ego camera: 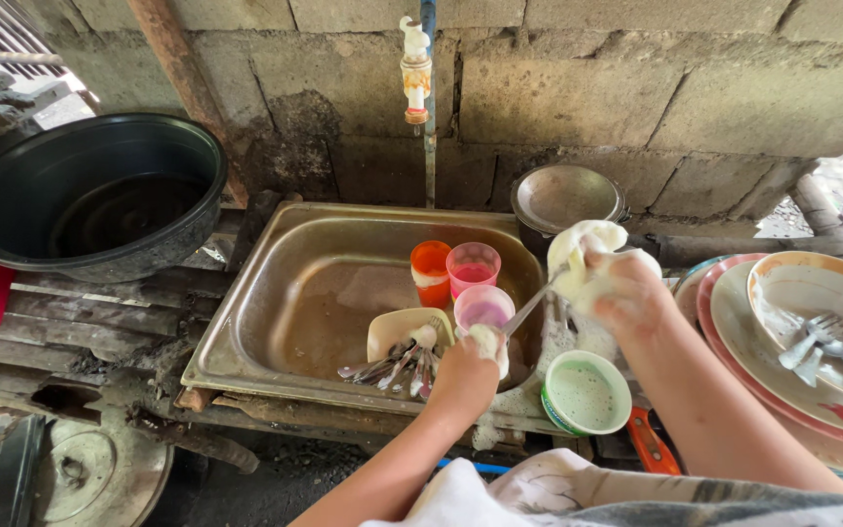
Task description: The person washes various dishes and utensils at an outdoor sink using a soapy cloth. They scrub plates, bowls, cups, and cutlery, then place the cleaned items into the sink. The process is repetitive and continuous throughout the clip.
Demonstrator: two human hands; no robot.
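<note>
Spoon (pixel 531 307): held over the sink (pixel 275 293), tilted, handle end down in my left hand (pixel 468 366), bowl end up inside the sponge (pixel 577 256). Left fingers (pixel 488 344) closed on the handle, foam on them. Right hand (pixel 621 293) sits higher and to the right, fingers wrapped tight around the soapy sponge, which is pressed on the spoon's upper end. Can't see the spoon's bowl, foam hides it.

Under the left hand: pile of cutlery (pixel 397 366) lying in the sink bottom, next to a cream dish (pixel 392 327) leaning there. Three cups in the sink's right part: orange cup (pixel 430 273), pink cup (pixel 473 266) beside it, a second pink cup (pixel 485 309) just in front, touching or nearly touching the spoon's shaft, can't tell which. All three upright.

Green-rimmed bowl (pixel 587 393) with soapy water sits on the sink's front right corner, just below my right forearm. Orange-handled tool (pixel 648 444) next to it, partly hidden.

Right side: stack of plates (pixel 743 342), top one holds forks and spoons (pixel 822 346). Behind my right hand: steel pot (pixel 563 200) against the block wall (pixel 636 88). Tap (pixel 414 73) on a pipe above the sink, not running. Left: big black basin (pixel 99 195) on wooden slats (pixel 80 322), well apart from the hands.
</note>
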